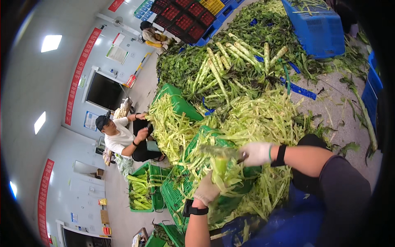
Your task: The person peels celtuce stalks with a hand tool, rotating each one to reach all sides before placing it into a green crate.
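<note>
My left hand (207,190), in a pale work glove, is closed around a light-green celtuce stem (221,167) with strips of peel hanging about it. My right hand (256,153), gloved in white, grips the dark handle of a knife (218,150). Its blade, blurred by motion, lies across the stem's upper end. Below and around both hands are green plastic crates (176,198) draped with peelings. A large heap of pale peel strips (263,119) spreads just beyond my right hand.
Past the peelings lies a big pile of leafy, unpeeled stems (216,70). A co-worker (120,138) sits at the left by another peel-filled crate (177,100). Peeled stems fill a green crate (158,193) at lower left. Blue crates (319,35) stand at upper right.
</note>
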Motion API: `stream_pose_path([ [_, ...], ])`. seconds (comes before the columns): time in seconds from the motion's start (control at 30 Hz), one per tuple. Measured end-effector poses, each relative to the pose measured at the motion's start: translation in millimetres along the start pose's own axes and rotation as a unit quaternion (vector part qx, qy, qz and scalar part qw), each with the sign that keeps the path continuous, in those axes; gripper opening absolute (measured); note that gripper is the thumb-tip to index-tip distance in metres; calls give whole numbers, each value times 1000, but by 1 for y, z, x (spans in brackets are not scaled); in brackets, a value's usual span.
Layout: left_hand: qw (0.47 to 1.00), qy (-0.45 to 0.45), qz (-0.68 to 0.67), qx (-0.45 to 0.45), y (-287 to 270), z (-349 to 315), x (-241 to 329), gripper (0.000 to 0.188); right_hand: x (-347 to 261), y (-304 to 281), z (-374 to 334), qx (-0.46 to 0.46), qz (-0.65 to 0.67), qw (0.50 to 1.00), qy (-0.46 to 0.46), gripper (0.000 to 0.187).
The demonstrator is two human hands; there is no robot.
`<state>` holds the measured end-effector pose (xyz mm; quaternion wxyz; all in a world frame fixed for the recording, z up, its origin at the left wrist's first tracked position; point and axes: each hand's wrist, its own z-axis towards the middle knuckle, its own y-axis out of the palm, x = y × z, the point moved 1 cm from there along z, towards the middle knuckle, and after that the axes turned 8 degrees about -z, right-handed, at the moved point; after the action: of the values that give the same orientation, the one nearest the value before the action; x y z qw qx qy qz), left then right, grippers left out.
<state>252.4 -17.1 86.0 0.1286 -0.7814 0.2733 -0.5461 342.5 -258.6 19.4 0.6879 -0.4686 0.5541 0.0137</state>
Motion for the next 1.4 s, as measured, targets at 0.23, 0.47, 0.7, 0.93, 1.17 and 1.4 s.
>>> stream_pose_path([
  [0.23, 995, 50, 46, 68, -17, -45, 21, 57, -37, 5, -25, 65, 104, 987, -105, 31],
  [0.47, 963, -10, 249, 100, -15, -79, 66, 50, -32, 11, -16, -114, -68, 990, 37, 27],
  [0.7, 920, -19, 376, 109, -9, -75, 73, 49, -21, 16, -42, -52, 0, 991, 122, 28],
  [0.93, 911, 80, 390, 108, -11, -55, 66, 46, -34, 48, -59, 138, 73, 987, 26, 30],
  [1.17, 830, 233, 495, 108, 34, -31, 35, 48, -2, 17, -36, 94, 368, 874, 303, 17],
  [1.4, 890, 187, 384, 158, 49, -24, -73, 46, 1, 37, -34, 28, 311, 903, 297, 19],
])
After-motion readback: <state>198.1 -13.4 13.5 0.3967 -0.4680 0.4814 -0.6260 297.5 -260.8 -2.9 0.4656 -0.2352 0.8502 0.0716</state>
